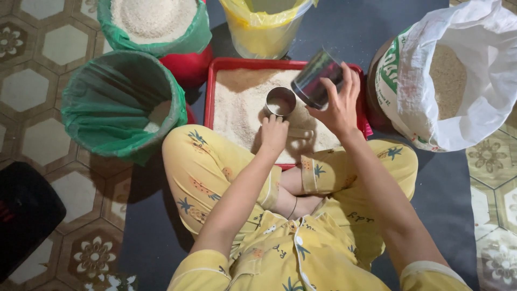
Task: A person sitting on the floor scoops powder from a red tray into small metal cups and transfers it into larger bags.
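Patterned hexagon-tile floor (32, 81) under dark mat (452, 183). Red plastic tray of grain (211, 91) centre; green-lined bucket (121, 102) at 9, yellow-lined bucket (264, 27) at 12, white woven sack (458, 81) at 3.

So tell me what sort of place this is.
Probably a home floor used for sorting or measuring grain. The person sits cross-legged on patterned floor tiles, with a red tray of rice, a green-lined bucket and an open white grain sack close around them.
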